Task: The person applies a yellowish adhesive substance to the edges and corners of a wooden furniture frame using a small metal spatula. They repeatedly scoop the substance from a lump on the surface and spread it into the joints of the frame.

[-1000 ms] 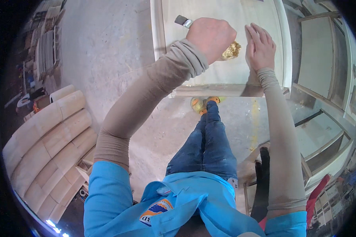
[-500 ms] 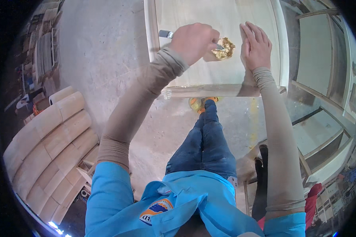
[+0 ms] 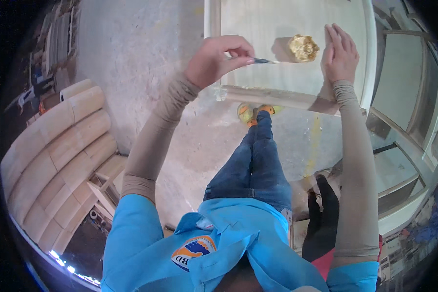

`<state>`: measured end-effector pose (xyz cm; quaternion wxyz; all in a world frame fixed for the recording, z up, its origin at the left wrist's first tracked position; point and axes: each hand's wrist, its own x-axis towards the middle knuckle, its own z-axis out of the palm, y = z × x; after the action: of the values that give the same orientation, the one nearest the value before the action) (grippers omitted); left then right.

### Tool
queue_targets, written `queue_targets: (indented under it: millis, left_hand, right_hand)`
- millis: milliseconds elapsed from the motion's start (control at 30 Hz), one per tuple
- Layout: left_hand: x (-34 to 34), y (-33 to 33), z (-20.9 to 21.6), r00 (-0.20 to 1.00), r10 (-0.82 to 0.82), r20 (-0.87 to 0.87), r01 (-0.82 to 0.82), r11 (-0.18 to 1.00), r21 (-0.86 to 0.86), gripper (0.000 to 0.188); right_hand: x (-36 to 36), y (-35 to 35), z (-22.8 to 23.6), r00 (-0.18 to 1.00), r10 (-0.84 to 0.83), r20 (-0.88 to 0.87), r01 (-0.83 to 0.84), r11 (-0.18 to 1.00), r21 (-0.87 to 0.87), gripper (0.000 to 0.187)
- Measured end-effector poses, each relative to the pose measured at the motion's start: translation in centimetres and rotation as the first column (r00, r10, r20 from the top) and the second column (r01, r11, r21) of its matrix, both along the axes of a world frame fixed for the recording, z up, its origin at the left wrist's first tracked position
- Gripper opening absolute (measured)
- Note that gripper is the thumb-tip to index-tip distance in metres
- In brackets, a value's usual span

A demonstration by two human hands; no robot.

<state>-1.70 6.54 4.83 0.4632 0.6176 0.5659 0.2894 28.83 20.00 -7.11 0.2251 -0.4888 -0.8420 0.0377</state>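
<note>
My left hand (image 3: 218, 59) pinches a small putty knife (image 3: 264, 61) whose blade points right, just above the lower part of a white framed panel (image 3: 258, 22). A lump of yellow-gold putty (image 3: 303, 47) sits on the panel, a little right of the blade tip and apart from it. My right hand (image 3: 340, 54) lies flat, fingers together, on the panel's right side beside the lump. Both forearms wear beige sleeves.
A stack of curved pale wooden pieces (image 3: 48, 155) lies at the left on the concrete floor (image 3: 146, 53). White window frames (image 3: 399, 126) stand at the right. My jeans-clad legs and orange-yellow shoes (image 3: 253, 112) stand below the panel's lower rail. A black object (image 3: 326, 219) is at the lower right.
My left hand has drawn away to the left and down from the putty lump, which now lies uncovered. The knife blade now points right. My right hand stays flat on the panel.
</note>
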Motion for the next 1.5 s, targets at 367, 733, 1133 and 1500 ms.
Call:
queue_targets:
  millis: [367, 733, 1133, 1500]
  left_hand:
    - [-3.8, -10.2, -3.8, 0.875, 0.099, -0.473, 0.094, 0.925, 0.367, 0.016]
    - [-2.3, -10.9, -6.8, 0.831, 0.156, -0.534, 0.148, 0.863, 0.483, 0.024]
    - [-2.7, -9.8, -6.4, 0.891, 0.041, -0.453, 0.113, 0.945, 0.308, 0.016]
    - [-3.6, -10.1, -5.9, 0.91, 0.039, -0.413, 0.063, 0.971, 0.23, 0.014]
  right_hand:
    - [-0.3, 0.4, 0.1, 0.996, 0.085, -0.018, -0.084, 0.996, 0.039, 0.047]
    - [-0.7, 0.0, 0.8, 0.994, 0.106, 0.038, -0.108, 0.992, 0.058, 0.046]
    - [-0.6, 0.3, 0.8, 0.99, 0.132, 0.04, -0.135, 0.988, 0.07, 0.046]
    - [-0.6, 0.0, 0.8, 0.994, 0.096, 0.059, -0.099, 0.994, 0.047, 0.045]
